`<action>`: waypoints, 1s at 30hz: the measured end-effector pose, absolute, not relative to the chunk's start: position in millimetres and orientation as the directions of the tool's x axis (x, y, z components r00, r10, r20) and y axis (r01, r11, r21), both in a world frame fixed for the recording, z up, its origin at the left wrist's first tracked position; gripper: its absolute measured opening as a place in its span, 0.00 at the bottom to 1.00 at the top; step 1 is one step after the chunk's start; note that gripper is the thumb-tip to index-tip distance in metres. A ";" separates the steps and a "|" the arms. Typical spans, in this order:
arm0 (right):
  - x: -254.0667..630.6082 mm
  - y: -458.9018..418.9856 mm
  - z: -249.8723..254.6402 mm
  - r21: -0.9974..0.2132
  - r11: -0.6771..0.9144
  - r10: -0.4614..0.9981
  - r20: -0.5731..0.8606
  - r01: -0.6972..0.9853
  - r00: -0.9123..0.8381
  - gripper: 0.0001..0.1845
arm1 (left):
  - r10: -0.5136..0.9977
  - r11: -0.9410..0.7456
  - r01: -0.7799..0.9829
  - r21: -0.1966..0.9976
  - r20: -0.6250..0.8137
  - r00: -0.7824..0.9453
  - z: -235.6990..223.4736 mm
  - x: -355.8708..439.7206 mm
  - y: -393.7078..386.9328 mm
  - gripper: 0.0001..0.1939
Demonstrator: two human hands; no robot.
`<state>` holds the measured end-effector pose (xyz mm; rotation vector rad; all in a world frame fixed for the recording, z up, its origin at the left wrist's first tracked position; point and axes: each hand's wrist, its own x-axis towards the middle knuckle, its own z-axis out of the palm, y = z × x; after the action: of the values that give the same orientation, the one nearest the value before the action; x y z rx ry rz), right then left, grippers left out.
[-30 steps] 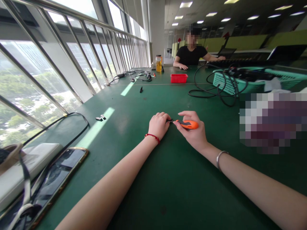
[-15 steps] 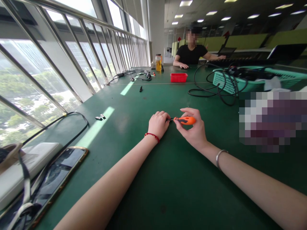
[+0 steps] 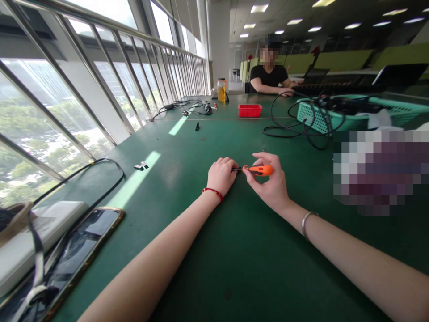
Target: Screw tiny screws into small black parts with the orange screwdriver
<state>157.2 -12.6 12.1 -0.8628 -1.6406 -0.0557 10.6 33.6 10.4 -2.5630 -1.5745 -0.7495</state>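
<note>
An orange and black screwdriver [image 3: 263, 170] lies level in my right hand [image 3: 273, 185], its handle pinched by thumb and fingers. Its shaft points left, toward my left hand [image 3: 221, 175]. That hand rests low on the green table [image 3: 201, 250], fingers curled down and closed. A small dark piece shows at its fingertips, where the screwdriver's tip ends; the rest is covered by the hand, so I cannot make out what it is. Farther left on the table lie small black and silver pieces [image 3: 141, 166], and a small black part [image 3: 197, 126] lies beyond my hands.
A red bin [image 3: 250, 111], a jar of yellow liquid [image 3: 221, 91] and a teal basket [image 3: 315, 117] with black cables stand toward the back. A phone [image 3: 90, 237] and a white power strip [image 3: 43, 232] lie at left. Across the table sits a person [image 3: 270, 76].
My hands stay in nearly the same place, with the screwdriver handle turned slightly. Across the table, the person's hand has moved right, toward the other hand.
</note>
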 end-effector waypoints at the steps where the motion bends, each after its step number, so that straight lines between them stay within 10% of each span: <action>1: 157.4 -12.3 11.6 -0.419 0.715 0.506 0.863 0.559 -0.001 0.14 | 0.830 -0.483 0.850 0.210 0.420 0.368 10.7 10.5 33.4 0.05; 9: 156.4 -13.2 10.8 -0.452 0.720 0.543 0.840 0.527 -0.021 0.21 | 0.833 -0.476 0.856 0.201 0.414 0.366 11.9 11.4 32.2 0.05; 22: 173.7 -5.4 15.7 -0.338 0.627 0.441 0.897 0.701 0.038 0.07 | 0.848 -0.408 0.892 0.192 0.442 0.293 14.4 7.8 32.4 0.05; 30: 180.8 13.8 -2.2 -0.465 0.474 0.798 0.586 0.748 -0.141 0.10 | 0.803 -0.533 0.803 0.267 0.459 0.380 11.5 8.8 34.4 0.04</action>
<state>180.8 13.8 -2.2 -1.2899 -1.9015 0.0768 8.8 34.4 11.5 -2.6100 -1.5188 -0.8677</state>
